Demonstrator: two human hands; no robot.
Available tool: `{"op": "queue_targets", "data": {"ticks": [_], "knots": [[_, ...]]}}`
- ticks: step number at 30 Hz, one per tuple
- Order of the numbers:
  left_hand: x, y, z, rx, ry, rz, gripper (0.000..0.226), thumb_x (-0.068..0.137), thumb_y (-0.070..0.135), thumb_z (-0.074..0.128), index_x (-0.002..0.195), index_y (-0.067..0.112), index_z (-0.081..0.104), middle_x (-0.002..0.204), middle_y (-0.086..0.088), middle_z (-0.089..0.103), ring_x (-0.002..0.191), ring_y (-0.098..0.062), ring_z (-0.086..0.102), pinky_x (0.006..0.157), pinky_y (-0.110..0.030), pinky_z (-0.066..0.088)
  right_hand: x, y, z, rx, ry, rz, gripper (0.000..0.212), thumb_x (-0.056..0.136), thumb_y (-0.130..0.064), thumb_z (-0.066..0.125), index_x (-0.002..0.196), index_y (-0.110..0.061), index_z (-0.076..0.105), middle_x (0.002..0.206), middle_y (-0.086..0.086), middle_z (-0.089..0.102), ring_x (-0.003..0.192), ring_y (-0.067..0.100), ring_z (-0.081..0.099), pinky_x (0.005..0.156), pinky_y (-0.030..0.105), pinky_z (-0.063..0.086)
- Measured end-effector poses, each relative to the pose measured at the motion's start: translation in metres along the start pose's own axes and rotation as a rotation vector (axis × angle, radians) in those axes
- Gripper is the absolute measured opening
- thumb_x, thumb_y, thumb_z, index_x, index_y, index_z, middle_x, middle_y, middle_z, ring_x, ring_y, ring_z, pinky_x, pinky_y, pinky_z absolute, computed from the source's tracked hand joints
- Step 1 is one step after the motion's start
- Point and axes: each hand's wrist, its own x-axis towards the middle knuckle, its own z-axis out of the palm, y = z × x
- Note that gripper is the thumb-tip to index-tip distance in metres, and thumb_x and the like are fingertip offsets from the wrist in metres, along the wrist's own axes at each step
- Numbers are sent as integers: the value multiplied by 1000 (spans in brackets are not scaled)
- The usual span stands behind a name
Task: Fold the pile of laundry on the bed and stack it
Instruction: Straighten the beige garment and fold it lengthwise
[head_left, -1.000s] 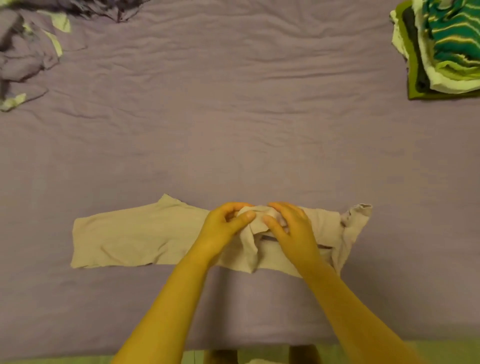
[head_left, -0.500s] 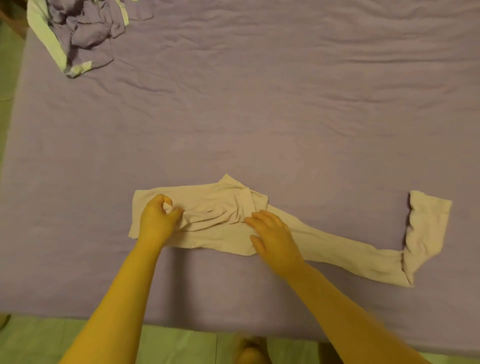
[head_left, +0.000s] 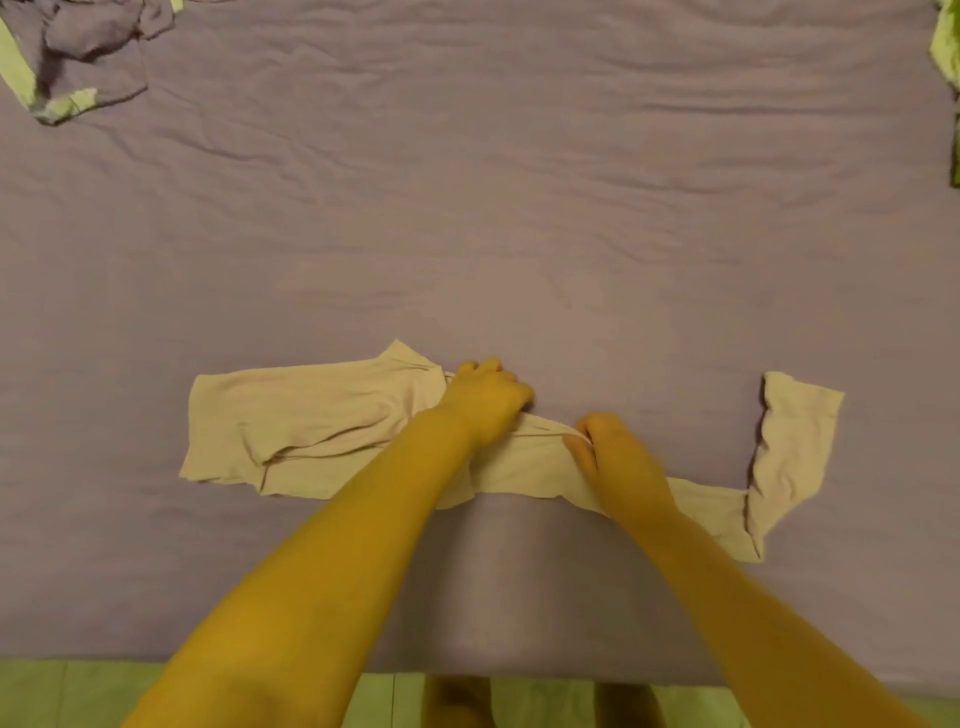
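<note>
- A long beige stretch-knit garment (head_left: 322, 415), tights or leggings by the look of it, lies flat across the near part of the lilac bedsheet (head_left: 519, 208), its right end (head_left: 795, 447) kinked up away from the person.
- The left hand (head_left: 485, 402) sits at the garment's middle with fingers curled down into the fabric, gripping a bunch of it.
- The right hand (head_left: 615, 454), just beside it, pinches a thin ridge of the cloth between thumb and fingertips.
- Far left corner: a crumpled lilac garment with pale green trim (head_left: 78, 57), unfolded, well apart from the hands.
- Far right edge: a sliver of green fabric (head_left: 945, 47), cut off by the frame; too little shows to say what it is.
- The risk: this thin knit looks slippery and stretchy. Pull the two grips apart unevenly and the legs twist, so the fold comes out skewed.
- That kinked right end could tuck under itself on a fold-over, leaving a lump.
- The garment lies near the bed's front edge; a careless drag could slide it off.
</note>
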Motion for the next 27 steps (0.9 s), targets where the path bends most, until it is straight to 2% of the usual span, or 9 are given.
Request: {"op": "queue_targets", "data": {"ticks": [4, 6, 9, 13, 16, 18, 20, 24, 27], "knots": [[4, -10, -4, -186, -68, -63, 16, 93, 28, 53, 106, 22, 59, 110, -4, 60, 114, -26, 43, 90, -35, 34, 1, 20, -18, -14, -147, -106, 23, 95, -45, 48, 100, -23, 49, 75, -9, 51, 72, 19, 54, 65, 35, 41], [7, -10, -3, -297, -23, -136, 16, 96, 28, 49, 106, 17, 54, 105, -6, 61, 104, -26, 50, 81, -32, 34, -2, 37, -30, -45, -184, -156, 25, 92, -49, 50, 93, -25, 55, 77, -9, 53, 72, 14, 50, 67, 31, 38], [11, -6, 0, -271, -86, -175, 21, 97, 32, 48, 112, 17, 52, 107, -3, 62, 101, -25, 56, 83, -33, 29, -5, 61, -39, -281, -208, -239, 29, 92, -48, 48, 96, -21, 60, 96, -4, 57, 93, 17, 51, 78, 29, 29], [23, 16, -2, -192, -186, -72, 30, 90, 44, 57, 116, 29, 59, 109, 5, 63, 107, -21, 54, 89, -35, 31, -8, 83, -50, -380, -17, -234, 39, 94, -55, 43, 94, -18, 54, 85, 2, 64, 81, 25, 58, 70, 28, 22], [34, 40, -7, -231, -193, -10, 40, 90, 45, 59, 124, 25, 59, 117, 1, 63, 110, -23, 54, 87, -33, 36, -6, 96, -55, -481, 102, -368, 36, 89, -51, 57, 89, -17, 68, 78, 1, 67, 84, 27, 63, 91, 37, 34], [42, 57, -10, -280, -210, 2, 45, 91, 41, 59, 131, 19, 54, 121, -3, 61, 111, -25, 54, 87, -31, 39, -5, 110, -65, -576, 188, -419, 20, 77, -33, 77, 87, -15, 74, 87, 3, 72, 96, 28, 67, 93, 53, 46], [48, 72, -10, -344, -224, -11, 45, 92, 37, 58, 131, 14, 53, 121, -5, 60, 110, -25, 54, 86, -30, 39, -4, 130, -78, -654, 207, -364, 41, 62, -22, 88, 99, -15, 75, 108, 10, 71, 102, 31, 66, 86, 59, 48], [54, 91, -13, -502, -226, -31, 27, 90, 33, 64, 109, 13, 65, 96, -1, 61, 92, -20, 55, 76, -25, 39, -6, 162, -97, -700, 111, -238, 62, 63, -34, 87, 119, -17, 67, 125, 13, 63, 97, 32, 66, 80, 47, 52], [57, 101, -14, -566, -267, -36, 11, 89, 30, 66, 93, 20, 65, 81, 6, 56, 78, -14, 51, 70, -23, 40, -4, 176, -103, -698, 100, -233, 64, 70, -38, 82, 126, -16, 61, 134, 16, 55, 115, 36, 58, 90, 49, 46]]}}
